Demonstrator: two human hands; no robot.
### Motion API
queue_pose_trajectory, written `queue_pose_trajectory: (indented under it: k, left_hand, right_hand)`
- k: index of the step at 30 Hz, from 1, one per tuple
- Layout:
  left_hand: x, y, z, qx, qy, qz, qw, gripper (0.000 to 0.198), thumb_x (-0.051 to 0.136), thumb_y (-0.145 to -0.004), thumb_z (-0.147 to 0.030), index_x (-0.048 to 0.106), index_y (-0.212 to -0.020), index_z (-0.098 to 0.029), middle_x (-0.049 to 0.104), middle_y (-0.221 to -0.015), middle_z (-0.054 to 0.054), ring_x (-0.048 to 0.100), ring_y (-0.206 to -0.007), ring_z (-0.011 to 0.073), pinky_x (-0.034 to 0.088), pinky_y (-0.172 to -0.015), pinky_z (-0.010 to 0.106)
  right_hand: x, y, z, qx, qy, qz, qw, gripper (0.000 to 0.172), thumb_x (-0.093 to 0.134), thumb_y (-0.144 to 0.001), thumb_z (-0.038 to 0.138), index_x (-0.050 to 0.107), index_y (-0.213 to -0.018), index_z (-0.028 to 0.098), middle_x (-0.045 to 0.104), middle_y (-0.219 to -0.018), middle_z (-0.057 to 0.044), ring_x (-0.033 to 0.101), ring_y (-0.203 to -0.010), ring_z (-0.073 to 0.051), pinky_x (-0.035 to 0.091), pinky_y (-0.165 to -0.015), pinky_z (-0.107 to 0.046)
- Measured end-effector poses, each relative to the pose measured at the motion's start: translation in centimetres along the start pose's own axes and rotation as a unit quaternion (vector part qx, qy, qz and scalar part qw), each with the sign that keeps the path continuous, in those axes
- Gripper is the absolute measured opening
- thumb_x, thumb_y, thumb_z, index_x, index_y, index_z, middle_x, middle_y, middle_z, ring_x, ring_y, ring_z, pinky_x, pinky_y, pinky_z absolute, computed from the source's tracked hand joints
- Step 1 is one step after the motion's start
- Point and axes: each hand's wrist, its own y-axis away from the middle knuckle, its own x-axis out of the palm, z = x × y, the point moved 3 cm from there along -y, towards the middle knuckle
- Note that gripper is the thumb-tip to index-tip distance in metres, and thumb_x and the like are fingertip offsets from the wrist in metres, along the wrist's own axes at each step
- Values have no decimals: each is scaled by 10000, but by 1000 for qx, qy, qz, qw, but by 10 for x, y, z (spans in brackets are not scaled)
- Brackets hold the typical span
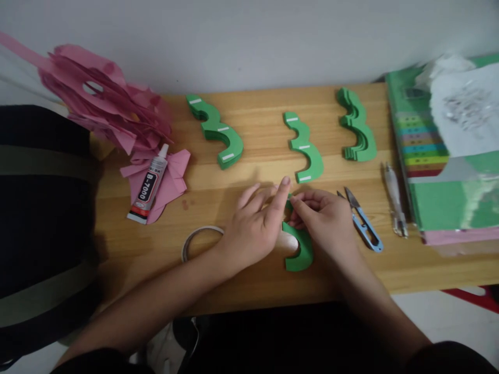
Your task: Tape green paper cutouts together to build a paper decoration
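A wavy green paper cutout (302, 253) lies near the table's front edge, its upper part covered by my hands. My right hand (325, 215) is closed in a pinch at its upper end; what lies between thumb and forefinger is hidden. My left hand (259, 223) rests just left of the cutout, fingers spread, forefinger stretched out and thumb out of sight. Partly under the left wrist is a roll of tape (189, 241). Beyond the hands lies a similar green cutout (312, 156) bearing white strips.
Green cutout stacks lie at back left (224, 132) and back right (362, 124). Snips (364, 221) and a clear pen-like tool (394, 197) lie right, beside green packs (440, 202). At left are pink paper shapes (117, 98), a glue tube (148, 187) and a dark bag (42, 223).
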Motion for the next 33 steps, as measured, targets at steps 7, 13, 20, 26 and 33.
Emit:
queue_pose_trajectory:
  k: [7, 13, 20, 26, 33]
  left_hand:
    - [1, 4, -13, 50, -124, 45, 990, 471, 375, -945, -31, 346, -1410, 35, 701, -1188, 185, 626, -1184, 243, 441, -1033, 385]
    - [-2, 1, -2, -21, 36, 64, 997, 543, 463, -899, -54, 368, -1434, -59, 693, -1201, 167, 608, -1187, 269, 463, -1016, 459]
    - [-19, 1, 15, -285, 587, 56, 756, 459, 601, -809, -197, 595, -1268, -215, 703, -1184, 94, 654, -1062, 220, 512, -913, 397]
    - [-31, 10, -20, -310, 684, 71, 657, 367, 687, -735, -191, 728, -1092, -265, 697, -1144, 45, 619, -1011, 188, 495, -874, 322]
    - [-33, 18, -34, -184, 498, 68, 844, 436, 662, -804, -205, 665, -1224, -321, 605, -1180, 55, 599, -1024, 192, 502, -860, 331]
  right_hand:
    - [-1, -5, 1, -5, 64, -11, 998, 246, 739, -711, 365, 598, -625, 184, 622, -455, 6, 588, -360, -137, 475, -360, -231]
    - [-12, -9, -1, -11, 39, -6, 999, 300, 771, -669, 368, 519, -711, 210, 587, -411, 40, 547, -312, -140, 442, -308, -230]
    - [-26, 13, 7, -61, -154, 36, 986, 377, 754, -646, 500, 595, -758, 177, 590, -444, 47, 558, -364, -101, 441, -351, -189]
    - [-28, 46, 22, -126, -159, 47, 978, 397, 792, -615, 533, 704, -741, 166, 671, -573, -4, 608, -465, -110, 465, -394, -203]
    - [-31, 62, 17, -166, -157, 28, 973, 280, 818, -633, 426, 730, -700, 168, 678, -561, -8, 595, -472, -103, 467, -437, -213]
